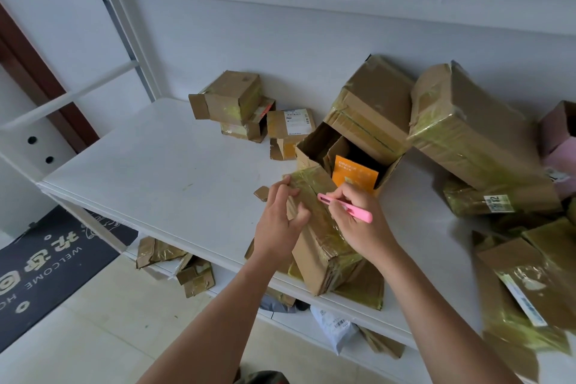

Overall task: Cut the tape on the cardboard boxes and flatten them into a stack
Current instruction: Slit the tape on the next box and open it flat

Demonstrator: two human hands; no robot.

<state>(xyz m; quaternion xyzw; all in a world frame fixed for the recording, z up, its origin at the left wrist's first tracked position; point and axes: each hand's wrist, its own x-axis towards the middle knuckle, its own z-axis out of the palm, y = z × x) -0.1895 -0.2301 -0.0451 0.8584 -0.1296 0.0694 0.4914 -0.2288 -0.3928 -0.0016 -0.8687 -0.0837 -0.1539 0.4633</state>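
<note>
Box in hand: a long taped cardboard box [324,237] lies on the white bench [149,171], near its front edge, one end jutting toward the person.
Left hand: the left hand [280,221] grips the box's left side, fingers curled over the top edge to steady it.
Right hand: the right hand [358,221] pinches a pink cutter [344,207], its tip resting on the taped seam along the box's top.
Handling: it looks light and probably empty; the cardboard is stiff along its edges but likely gives in the middle of a panel. The glossy tape looks slippery, so bare cardboard at a corner or edge is the better hold.
Risk: the steadying fingers sit near the cutter's line.
Others: more taped boxes [467,134] wait at the back right; an open box [314,146] holds an orange packet [353,176].
</note>
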